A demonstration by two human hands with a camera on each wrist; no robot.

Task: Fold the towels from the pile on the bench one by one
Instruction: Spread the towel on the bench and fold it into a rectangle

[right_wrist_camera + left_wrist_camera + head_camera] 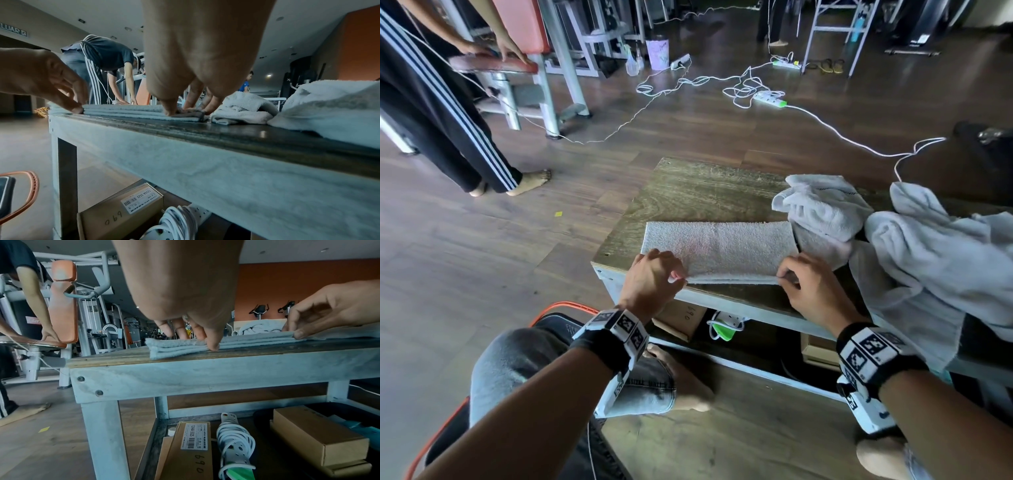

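A white towel (719,245), folded into a long layered strip, lies along the near edge of the wooden bench (688,192). My left hand (676,275) pinches the strip's near edge at its left end, thumb at the front and fingers on top (193,335). At the right end my right hand (786,275) pinches the same edge, its fingers pressing down on the layers (185,110). The pile of crumpled white towels (928,253) sits on the bench just to the right, and one loose towel (822,205) touches the strip's far right end.
Under the bench stand cardboard boxes (193,451) and a coiled white power strip (234,444). White cables (722,85) trail over the wooden floor beyond. Another person (448,113) bends over a gym machine at the far left. My knee (524,363) is below the bench's left corner.
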